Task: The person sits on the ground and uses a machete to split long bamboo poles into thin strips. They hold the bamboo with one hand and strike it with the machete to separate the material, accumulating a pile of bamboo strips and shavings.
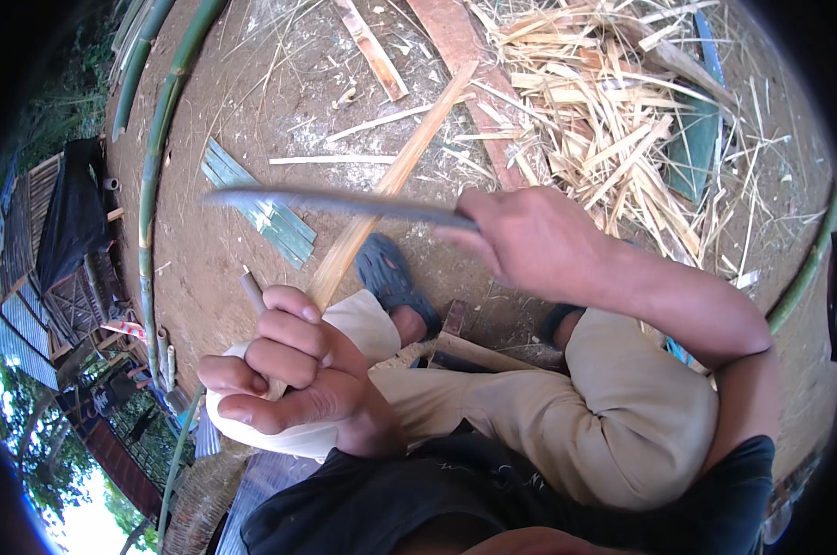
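Observation:
My left hand (294, 365) is closed around the lower end of a long pale bamboo strip (402, 166), which slants up and away to the right. A short brownish stub (252, 289) shows beside the fingers; I cannot tell whether the hand holds it too. In my right hand (529, 231) is the handle of a long-bladed knife (335, 203), its dark blade pointing left and slightly blurred. The blade crosses in front of the strip, and whether the two touch cannot be told. Most of the handle is hidden by the fingers.
A heap of pale shavings (613, 120) covers the ground at the far right. A reddish board (455, 42), a split piece (372, 51) and green slats (261, 203) lie ahead. Long green bamboo poles (150, 185) line the left. My sandalled foot (395, 277) is below the blade.

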{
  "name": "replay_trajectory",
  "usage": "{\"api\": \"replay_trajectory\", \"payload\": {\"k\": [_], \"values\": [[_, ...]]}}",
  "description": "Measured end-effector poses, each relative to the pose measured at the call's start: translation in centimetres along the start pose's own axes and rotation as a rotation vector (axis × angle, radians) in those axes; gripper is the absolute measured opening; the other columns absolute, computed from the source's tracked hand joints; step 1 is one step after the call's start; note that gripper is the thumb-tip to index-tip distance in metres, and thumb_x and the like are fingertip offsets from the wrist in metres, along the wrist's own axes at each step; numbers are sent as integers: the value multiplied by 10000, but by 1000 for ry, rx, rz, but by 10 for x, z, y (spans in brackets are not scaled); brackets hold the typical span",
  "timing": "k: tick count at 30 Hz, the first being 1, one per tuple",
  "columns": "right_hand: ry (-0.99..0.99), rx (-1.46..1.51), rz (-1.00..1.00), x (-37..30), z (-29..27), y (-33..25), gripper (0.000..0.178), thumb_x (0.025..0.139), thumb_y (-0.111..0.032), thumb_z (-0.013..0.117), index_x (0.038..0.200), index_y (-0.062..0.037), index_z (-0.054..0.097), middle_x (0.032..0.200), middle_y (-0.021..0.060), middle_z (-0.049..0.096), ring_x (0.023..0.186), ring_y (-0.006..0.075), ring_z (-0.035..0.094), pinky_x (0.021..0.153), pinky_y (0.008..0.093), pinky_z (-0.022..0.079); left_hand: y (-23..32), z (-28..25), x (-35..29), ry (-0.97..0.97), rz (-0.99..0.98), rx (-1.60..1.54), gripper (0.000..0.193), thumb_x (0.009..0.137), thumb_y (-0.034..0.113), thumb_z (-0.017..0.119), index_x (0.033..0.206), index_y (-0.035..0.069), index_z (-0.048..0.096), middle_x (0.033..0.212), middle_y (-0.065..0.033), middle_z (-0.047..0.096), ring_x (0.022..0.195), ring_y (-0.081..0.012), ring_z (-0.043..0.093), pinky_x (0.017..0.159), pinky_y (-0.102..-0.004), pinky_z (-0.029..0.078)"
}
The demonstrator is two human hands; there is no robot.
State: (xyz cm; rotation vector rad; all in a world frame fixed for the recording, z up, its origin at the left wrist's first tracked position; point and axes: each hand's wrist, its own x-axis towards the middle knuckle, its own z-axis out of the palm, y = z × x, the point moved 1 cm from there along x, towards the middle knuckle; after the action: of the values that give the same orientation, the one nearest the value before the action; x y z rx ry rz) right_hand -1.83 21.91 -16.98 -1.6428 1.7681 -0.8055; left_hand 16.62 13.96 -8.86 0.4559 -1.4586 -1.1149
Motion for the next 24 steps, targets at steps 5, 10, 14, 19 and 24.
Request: {"api": "replay_trajectory", "payload": {"k": [5, 10, 14, 19, 24], "values": [[1, 10, 129, 16, 9, 49, 453, 996, -403, 478, 889, 13, 622, 556, 173, 600, 516, 356, 634, 519, 456, 541, 0, 3, 5, -34, -11, -3, 386, 1040, 418, 407, 762, 174, 296, 482, 57, 218, 470, -84, 224, 700, -317, 381], [-107, -96, 191, 18, 2, 25, 314, 998, -320, 514, 939, -22, 595, 515, 133, 565, 512, 290, 636, 470, 413, 525, -4, -4, 8, 78, -26, -69, 385, 1042, 392, 412, 751, 174, 287, 474, 54, 214, 463, -84, 224, 694, -315, 374], [-44, -120, 183, 20, 20, 62, 395, 1018, -344, 457, 972, 13, 619, 580, 142, 600, 542, 283, 653, 521, 425, 555, -1, -7, 4, 20, -16, -37, 399, 1043, 388, 408, 743, 175, 254, 471, 52, 197, 462, -85, 218, 690, -319, 376], [-102, -226, 359, 28, 6, 89, 513, 1038, -403, 374, 919, 23, 635, 620, 151, 616, 553, 281, 639, 558, 440, 558, -5, -2, 8, 23, -8, -51, 405, 1050, 397, 380, 744, 177, 233, 474, 50, 187, 462, -86, 214, 690, -321, 387], [35, -190, 273, 22, 29, 126, 494, 1056, -344, 352, 907, 38, 628, 640, 150, 621, 583, 265, 648, 560, 408, 575, -4, -7, 5, 24, -21, -59, 395, 1054, 395, 369, 753, 174, 241, 475, 48, 190, 464, -88, 215, 696, -328, 394]]}}
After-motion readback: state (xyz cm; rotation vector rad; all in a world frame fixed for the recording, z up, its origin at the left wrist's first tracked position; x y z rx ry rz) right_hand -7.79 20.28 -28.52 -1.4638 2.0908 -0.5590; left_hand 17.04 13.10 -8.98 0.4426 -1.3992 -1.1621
